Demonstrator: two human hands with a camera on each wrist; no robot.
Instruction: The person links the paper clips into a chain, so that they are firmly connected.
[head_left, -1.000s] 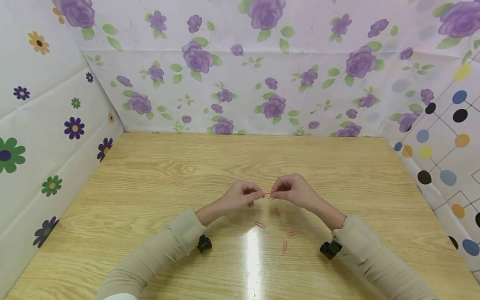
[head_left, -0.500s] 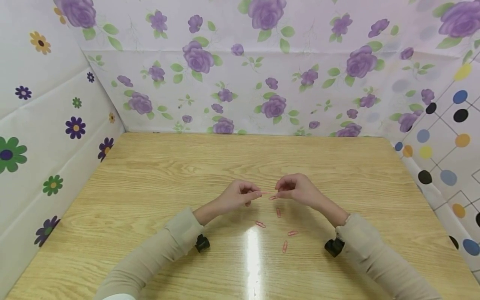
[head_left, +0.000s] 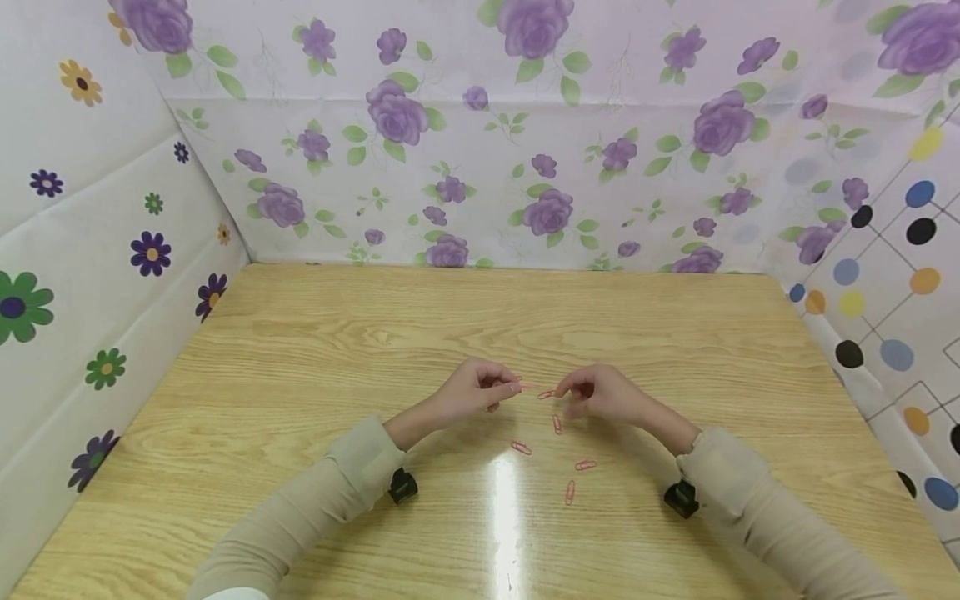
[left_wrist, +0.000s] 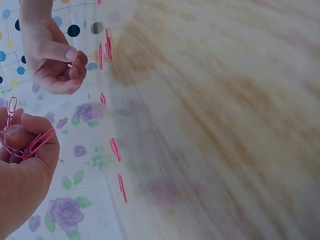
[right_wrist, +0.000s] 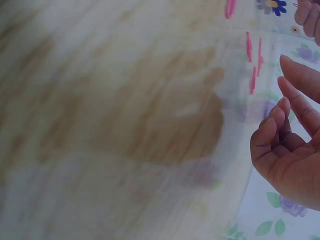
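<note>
On the far left is a white cloth (head_left: 97, 242) with green, purple and yellow flowers. Next comes a tan sleeve (head_left: 307, 504), with a small black thing (head_left: 402, 486) at the wrist. The left hand (head_left: 480, 387) has its fingers closed tight, holding pink paper clips (left_wrist: 42, 141); the clips poke out past its fingertips.

Five more pink clips lie on the table (head_left: 360, 325). From left to right, one is slanted (head_left: 521, 447), one is just beside the right fingertips (head_left: 547, 394), one is a bit nearer the person (head_left: 557, 425), one is nearest the person (head_left: 570, 492), and one lies sideways (head_left: 586, 465).

Then comes the right hand (head_left: 603, 395). Its fingers are loosely bent, with a narrow gap by the thumb. I can't tell if it touches the clip beside it. On the far right is a dotted cloth (head_left: 888, 292).
</note>
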